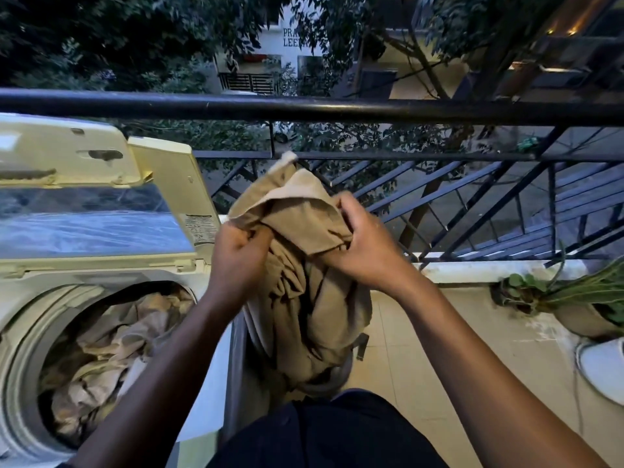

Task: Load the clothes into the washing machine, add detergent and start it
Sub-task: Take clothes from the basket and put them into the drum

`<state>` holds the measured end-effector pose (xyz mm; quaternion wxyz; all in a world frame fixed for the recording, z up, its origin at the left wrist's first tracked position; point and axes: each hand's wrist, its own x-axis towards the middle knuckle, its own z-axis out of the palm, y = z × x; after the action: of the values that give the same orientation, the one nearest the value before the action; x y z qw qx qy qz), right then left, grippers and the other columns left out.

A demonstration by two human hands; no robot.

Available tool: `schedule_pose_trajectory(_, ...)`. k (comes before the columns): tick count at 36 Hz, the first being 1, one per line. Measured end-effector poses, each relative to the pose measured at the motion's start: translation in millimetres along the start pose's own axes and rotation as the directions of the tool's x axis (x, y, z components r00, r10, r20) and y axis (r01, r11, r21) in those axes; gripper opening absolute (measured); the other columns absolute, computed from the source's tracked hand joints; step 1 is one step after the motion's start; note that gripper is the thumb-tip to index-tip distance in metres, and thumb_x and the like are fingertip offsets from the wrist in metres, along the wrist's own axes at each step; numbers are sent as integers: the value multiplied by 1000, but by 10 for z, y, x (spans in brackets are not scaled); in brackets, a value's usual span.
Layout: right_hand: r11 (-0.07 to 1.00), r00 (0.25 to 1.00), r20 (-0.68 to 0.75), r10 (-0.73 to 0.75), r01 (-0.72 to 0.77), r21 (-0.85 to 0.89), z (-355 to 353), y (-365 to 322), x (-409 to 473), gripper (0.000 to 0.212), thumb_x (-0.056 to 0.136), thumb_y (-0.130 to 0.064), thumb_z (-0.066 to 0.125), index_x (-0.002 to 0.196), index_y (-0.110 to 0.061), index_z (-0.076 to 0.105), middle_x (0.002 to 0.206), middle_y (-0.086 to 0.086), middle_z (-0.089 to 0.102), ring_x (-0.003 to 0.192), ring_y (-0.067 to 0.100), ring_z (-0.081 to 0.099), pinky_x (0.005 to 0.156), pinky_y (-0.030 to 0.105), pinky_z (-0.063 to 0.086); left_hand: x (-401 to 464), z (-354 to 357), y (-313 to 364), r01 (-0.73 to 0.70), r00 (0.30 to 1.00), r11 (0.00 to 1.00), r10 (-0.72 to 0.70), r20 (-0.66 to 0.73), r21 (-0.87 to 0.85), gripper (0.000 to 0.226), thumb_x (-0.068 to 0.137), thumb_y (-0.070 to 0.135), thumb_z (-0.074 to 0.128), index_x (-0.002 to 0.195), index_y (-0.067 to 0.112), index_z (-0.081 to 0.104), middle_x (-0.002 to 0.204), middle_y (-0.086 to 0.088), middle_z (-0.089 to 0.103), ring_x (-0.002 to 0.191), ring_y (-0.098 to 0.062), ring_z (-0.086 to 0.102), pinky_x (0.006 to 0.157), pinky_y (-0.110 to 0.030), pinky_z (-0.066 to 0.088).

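Khaki garment (304,265), right of washing machine drum (111,359): gripped bunched by left hand (238,255) and right hand (363,244); best gathered fully before being dropped in.

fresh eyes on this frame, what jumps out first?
Dead centre, the left hand and right hand both grip a bunched tan garment, held up in front of the black balcony railing. At lower left the washing machine stands with its lid raised and tan clothes already piled in the drum.
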<state>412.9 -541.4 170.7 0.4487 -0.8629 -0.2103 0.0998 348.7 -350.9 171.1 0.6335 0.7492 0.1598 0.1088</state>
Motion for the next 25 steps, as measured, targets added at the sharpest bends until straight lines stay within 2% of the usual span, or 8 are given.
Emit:
schedule_pose_trajectory(2,984,997,37,62,-55,-170,93,176,-41,58,76,-55,83,120,-37,49,117,-9,65,111,17,62,89,43,55,23,-51,175,-7,1000,997,6,-18,-72,38,96,-1,60,85,31,76,83,22,77,83,4,70,83,-27,59)
schedule_pose_trajectory(4,969,987,91,130,-107,-225,208,364,-81,69,76,-61,80,133,-37,48,131,-5,60,122,20,57,96,45,53,34,-88,354,-24,1000,994,23,-13,-107,33,99,-2,57,86,24,72,79,18,77,80,1,70,76,-22,57)
schedule_pose_trajectory(8,958,953,172,248,-215,-191,449,686,-148,69,75,-61,79,136,-38,55,130,-8,64,117,17,60,90,38,53,4,-173,645,-20,999,964,11,-37,-264,44,102,-1,51,79,25,79,76,13,76,79,0,71,76,-22,58)
schedule_pose_trajectory(12,939,925,176,336,-316,-134,657,863,-188,50,83,-50,77,129,-36,61,124,-6,67,104,18,62,80,33,48,36,-269,792,-55,995,910,15,-101,-410,16,102,5,54,113,15,60,111,-11,70,109,-26,69,91,-36,58)
schedule_pose_trajectory(14,934,922,156,353,-338,-115,729,894,-195,38,84,-48,76,119,-36,65,118,-3,70,106,22,64,83,36,51,69,-311,799,-93,993,912,54,-109,-400,40,96,14,62,131,-2,52,127,-27,64,121,-38,64,98,-44,58)
schedule_pose_trajectory(16,924,918,137,372,-353,-149,774,913,-189,35,86,-44,74,119,-32,68,124,2,71,112,28,65,89,41,54,78,-341,787,-117,991,917,85,-99,-382,52,99,14,59,142,-10,43,132,-34,59,118,-38,66,89,-37,61)
schedule_pose_trajectory(20,868,887,94,451,-412,-276,780,968,-168,22,94,-32,62,111,-20,69,123,14,69,113,40,63,80,40,51,51,-341,751,-59,991,932,13,-131,-358,29,105,4,50,133,-1,47,107,-11,65,88,-9,70,68,-18,55)
schedule_pose_trajectory(25,836,882,-36,470,-457,-302,593,1015,-167,14,95,-24,55,83,-18,60,110,20,71,103,43,65,70,39,45,116,-361,459,-133,987,984,121,-106,-117,30,98,-1,49,114,18,65,104,7,73,97,-3,70,82,-21,57)
